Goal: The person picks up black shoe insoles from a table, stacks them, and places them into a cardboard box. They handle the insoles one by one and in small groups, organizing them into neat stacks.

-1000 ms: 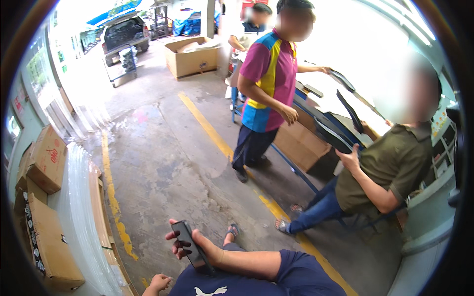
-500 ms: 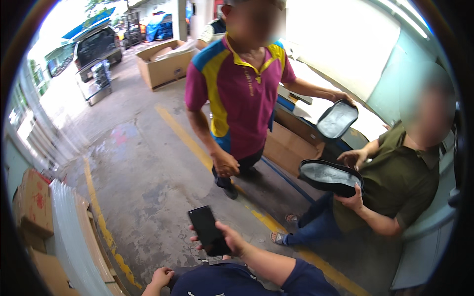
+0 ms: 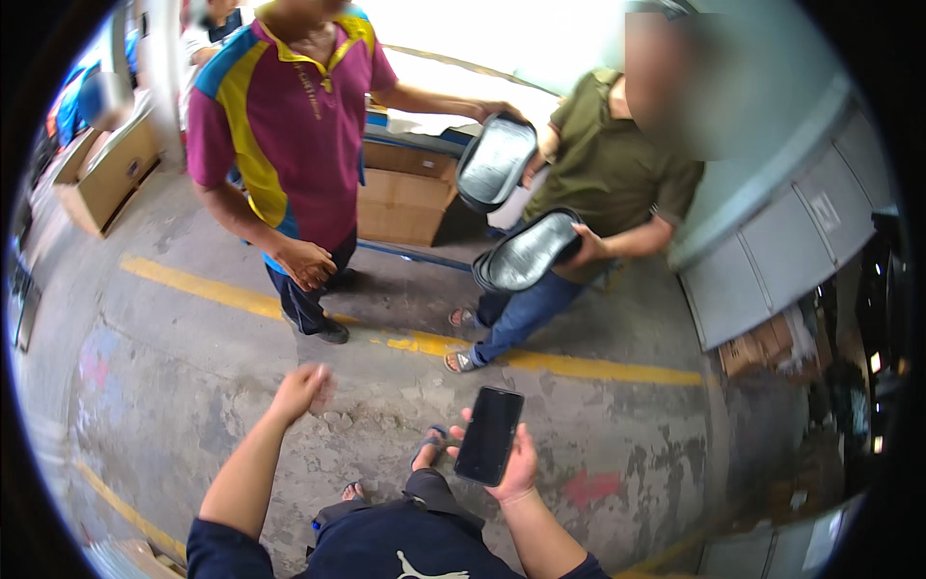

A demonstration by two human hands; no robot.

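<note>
Phone (image 3: 490,435), a black slab with a dark screen, lay in our right hand (image 3: 513,461), low and centre in the head view, above the concrete floor (image 3: 193,386). Its long axis ran nearly upright in the picture, the top end leaning slightly right and pointing away from us toward the two people ahead; the screen faced up. Our right grip was clamped on the phone, fingers wrapped round its lower edges. Our left hand (image 3: 301,388) hung raised to the left, fingers loosely curled and blurred, holding nothing, well apart from the phone.

Half a second before, the phone sat further left in view and our left hand lay low at the bottom edge; since then the hand had risen. The seated person (image 3: 617,183) and the standing person (image 3: 289,145) had each kept one black mirror housing.

We counted one phone, two mirror housings (image 3: 495,159) (image 3: 528,251), two people near us and several cardboard boxes (image 3: 405,193).
</note>
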